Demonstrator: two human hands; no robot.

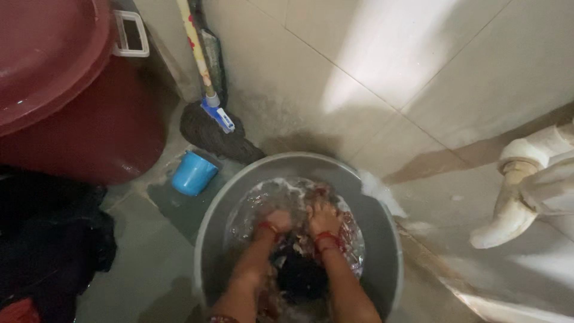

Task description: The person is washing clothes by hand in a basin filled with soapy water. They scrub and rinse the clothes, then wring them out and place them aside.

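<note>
Fingers of both hands clenched on wet cloth.

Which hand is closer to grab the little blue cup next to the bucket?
The left hand, probably. Both hands are down in the soapy water of the grey bucket, on wet cloth, but the blue cup lies on the floor off the bucket's left side; the right hand would have to cross over.

Pale tiled wall catching a bright light patch; grey wet floor lying below; 1 white pipe running along the right.
</note>
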